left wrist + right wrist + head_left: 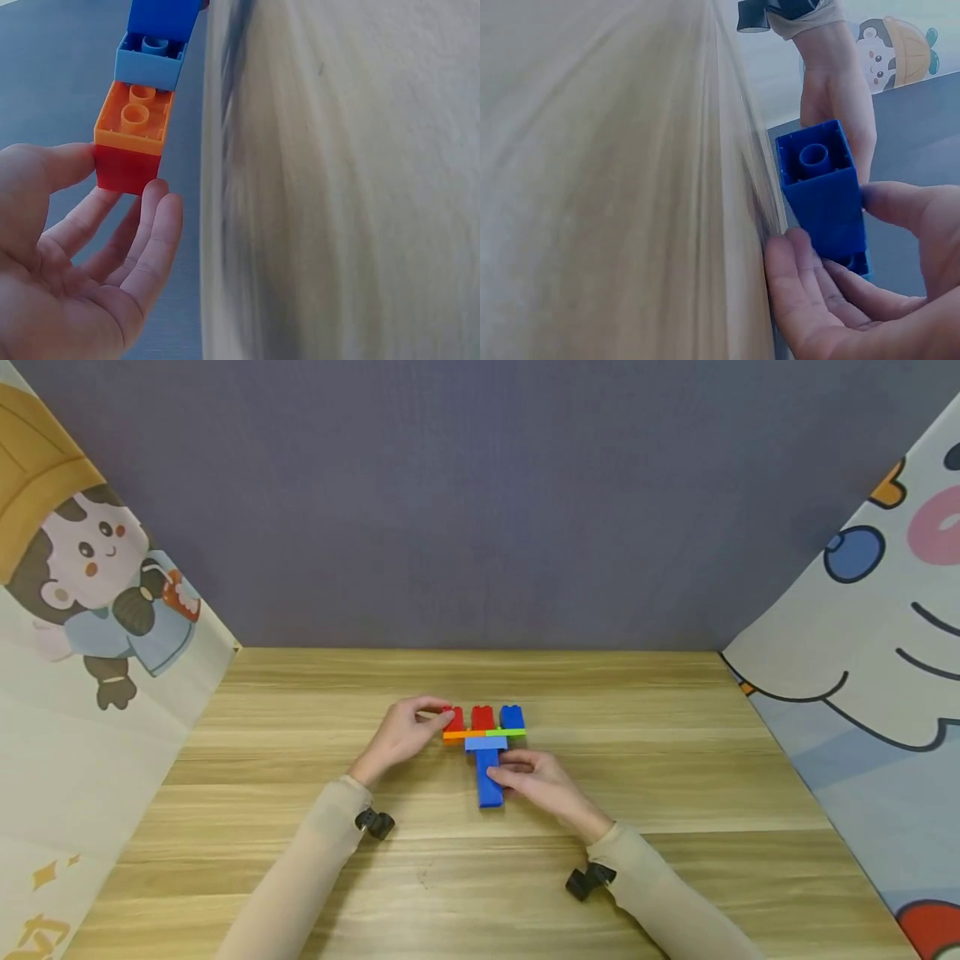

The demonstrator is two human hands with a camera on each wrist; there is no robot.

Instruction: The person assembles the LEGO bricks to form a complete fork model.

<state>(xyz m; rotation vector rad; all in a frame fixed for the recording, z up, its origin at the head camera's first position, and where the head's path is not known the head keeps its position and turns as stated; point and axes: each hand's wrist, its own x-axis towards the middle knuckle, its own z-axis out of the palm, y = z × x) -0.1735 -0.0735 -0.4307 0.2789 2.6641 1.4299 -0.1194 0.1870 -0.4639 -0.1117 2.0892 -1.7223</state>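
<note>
A structure of toy building bricks lies at mid-table in the head view. Its stem is a dark blue column (488, 789) joined to a light blue brick (486, 743). Across that sit an orange brick (460, 736) and a lime green brick (510, 732). Beyond them stand a left red brick (457, 721), a middle red brick (482, 718) and a blue brick (513, 717). My left hand (401, 735) pinches the left red brick between thumb and fingers. My right hand (546, 787) grips the column from the right; its hollow end (814, 157) faces the right wrist camera.
The wooden table (675, 877) runs back to a dark grey wall panel (480, 510). Cartoon-printed panels stand at the left (45, 735) and right (847, 635). A small black camera (375, 822) sits on the left wrist, another camera (590, 879) on the right.
</note>
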